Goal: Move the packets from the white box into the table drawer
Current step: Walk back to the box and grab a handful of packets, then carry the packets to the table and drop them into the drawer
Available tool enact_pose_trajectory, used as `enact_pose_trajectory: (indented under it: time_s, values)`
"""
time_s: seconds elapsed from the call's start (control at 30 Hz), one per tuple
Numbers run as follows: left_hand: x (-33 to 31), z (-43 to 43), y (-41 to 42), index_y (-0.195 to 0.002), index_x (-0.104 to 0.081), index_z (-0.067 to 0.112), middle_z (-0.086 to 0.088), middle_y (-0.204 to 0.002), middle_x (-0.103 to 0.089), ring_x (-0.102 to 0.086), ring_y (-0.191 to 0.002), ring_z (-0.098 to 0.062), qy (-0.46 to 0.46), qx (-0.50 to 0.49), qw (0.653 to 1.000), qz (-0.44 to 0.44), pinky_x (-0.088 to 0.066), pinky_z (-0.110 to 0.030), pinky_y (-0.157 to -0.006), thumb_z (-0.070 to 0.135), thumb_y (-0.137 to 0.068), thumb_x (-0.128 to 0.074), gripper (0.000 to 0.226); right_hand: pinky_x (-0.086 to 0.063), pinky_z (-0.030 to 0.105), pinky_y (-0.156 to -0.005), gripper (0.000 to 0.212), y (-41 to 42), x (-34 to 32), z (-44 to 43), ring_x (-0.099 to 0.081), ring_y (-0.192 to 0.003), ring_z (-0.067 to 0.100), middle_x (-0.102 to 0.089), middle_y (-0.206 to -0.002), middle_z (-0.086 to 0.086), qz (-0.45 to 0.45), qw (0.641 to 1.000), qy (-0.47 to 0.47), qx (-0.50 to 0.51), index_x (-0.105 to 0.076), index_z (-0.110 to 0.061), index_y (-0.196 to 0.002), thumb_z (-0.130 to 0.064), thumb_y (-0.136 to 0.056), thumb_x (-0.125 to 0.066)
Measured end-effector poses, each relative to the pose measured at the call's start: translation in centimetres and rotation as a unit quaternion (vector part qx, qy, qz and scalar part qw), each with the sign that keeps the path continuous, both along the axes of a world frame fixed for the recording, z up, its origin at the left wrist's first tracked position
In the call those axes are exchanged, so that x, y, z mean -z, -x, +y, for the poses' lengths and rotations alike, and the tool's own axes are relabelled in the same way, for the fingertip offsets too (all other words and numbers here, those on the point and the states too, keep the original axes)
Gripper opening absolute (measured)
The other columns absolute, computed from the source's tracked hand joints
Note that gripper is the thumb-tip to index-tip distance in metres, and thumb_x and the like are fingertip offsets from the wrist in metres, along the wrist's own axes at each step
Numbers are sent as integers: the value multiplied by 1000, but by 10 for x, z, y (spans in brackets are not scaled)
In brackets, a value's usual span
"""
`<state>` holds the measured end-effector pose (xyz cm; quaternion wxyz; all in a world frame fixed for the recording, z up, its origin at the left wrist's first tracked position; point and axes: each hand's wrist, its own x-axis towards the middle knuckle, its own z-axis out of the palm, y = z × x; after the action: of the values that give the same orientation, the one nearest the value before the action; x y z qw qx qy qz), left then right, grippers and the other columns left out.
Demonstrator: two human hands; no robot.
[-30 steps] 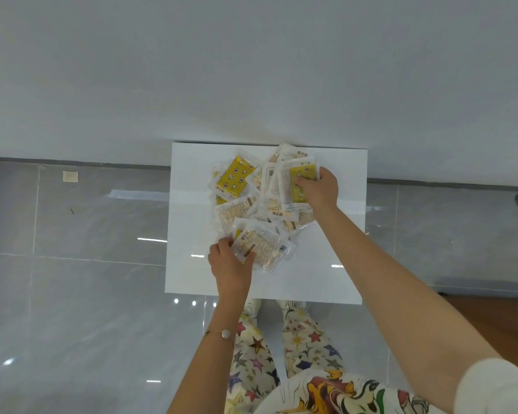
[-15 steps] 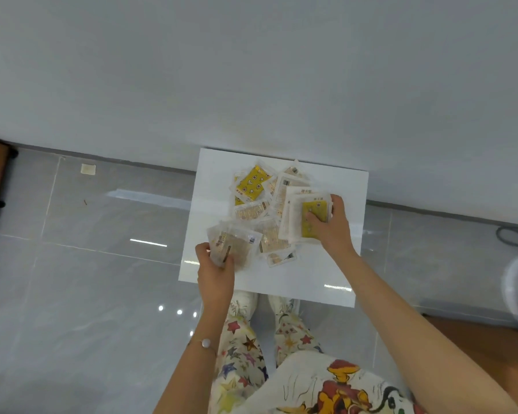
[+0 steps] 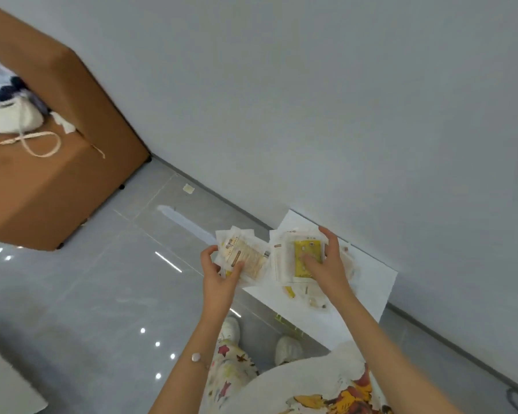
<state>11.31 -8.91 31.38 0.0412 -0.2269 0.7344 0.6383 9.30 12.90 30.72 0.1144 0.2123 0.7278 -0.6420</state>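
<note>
Both bundles have risen off the flat white box [image 3: 371, 282] since half a second ago, and the view has swung round to show a brown wooden cabinet [image 3: 57, 150] far left of the hands. The left hand [image 3: 219, 279] pinches a stack of clear beige-filled packets [image 3: 245, 253], held past the box's edge over the grey tiled floor [image 3: 102, 294]. Just right of it, the right hand [image 3: 329, 267] grips a stack topped by a yellow packet [image 3: 308, 248]. A few small loose packets [image 3: 310, 297] lie on the box below that grip.
</note>
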Motion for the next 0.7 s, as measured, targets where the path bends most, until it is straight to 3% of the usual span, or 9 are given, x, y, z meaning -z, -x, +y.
enact_pose_trajectory:
  time_s: [0.07,0.2,0.4,0.5,0.7]
  values:
    - [-21,-36,-8,-122,-37,21,3,-105,-65,-69,-87,-9,-17,-48,999,9,-56,-22,-62,8,-86,-68,49,-54,29,-86,71,8,-25,-38,-56,-117,17,-47,-133,-3,7,998,17,-57,-31,-35,-139,-4,-86,-65]
    - [-53,-120,-25,-122,-37,23,-2,-108,-65,-67,-91,-11,-22,-137,990,36,-56,-21,-63,8,-85,-69,51,-52,22,-74,70,23,-62,-137,-59,-102,4,-51,-117,-13,23,988,7,-150,-32,-39,-133,-1,-85,-66]
    - [-85,-267,-59,-121,-36,24,6,-104,-65,-68,-85,-3,-25,-248,967,61,-55,-19,-62,10,-86,-68,50,-56,37,-87,76,29,-94,-303,-62,-107,16,-55,-125,-2,15,969,8,-245,-29,-33,-141,-6,-83,-70]
    - [-95,-340,-84,-121,-36,25,5,-106,-64,-66,-91,-6,-24,-293,954,67,-56,-20,-65,10,-87,-68,49,-57,25,-75,74,24,-105,-380,-64,-102,16,-56,-123,3,17,964,29,-265,-30,-27,-141,2,-84,-67]
    - [-102,-450,-135,-122,-35,26,5,-112,-59,-63,-95,-6,-27,-397,914,78,-57,-20,-68,9,-89,-65,48,-51,16,-63,67,12,-116,-515,-62,-87,5,-57,-108,-3,13,946,34,-321,-34,-28,-135,3,-85,-66]
